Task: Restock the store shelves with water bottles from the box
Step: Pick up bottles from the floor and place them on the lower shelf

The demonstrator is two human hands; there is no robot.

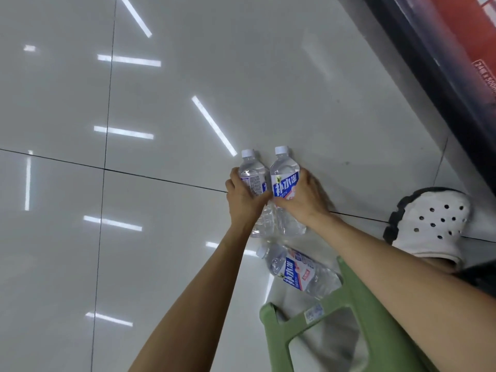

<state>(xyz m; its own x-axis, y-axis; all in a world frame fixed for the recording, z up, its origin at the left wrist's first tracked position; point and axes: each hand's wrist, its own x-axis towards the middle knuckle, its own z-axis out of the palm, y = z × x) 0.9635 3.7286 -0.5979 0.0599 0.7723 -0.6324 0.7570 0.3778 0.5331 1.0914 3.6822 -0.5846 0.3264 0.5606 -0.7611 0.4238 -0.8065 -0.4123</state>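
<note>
Two clear water bottles with white caps and blue-and-white labels are side by side over the glossy tiled floor. My left hand grips the left bottle around its middle. My right hand grips the right bottle around its label. A third bottle of the same kind lies on its side on the floor just below them, its cap pointing left. No box and no shelf boards are in view.
A green plastic stool stands at the lower right, partly over the lying bottle. A foot in a white perforated clog rests on the floor at right. A dark shelf base with a red panel runs along the upper right.
</note>
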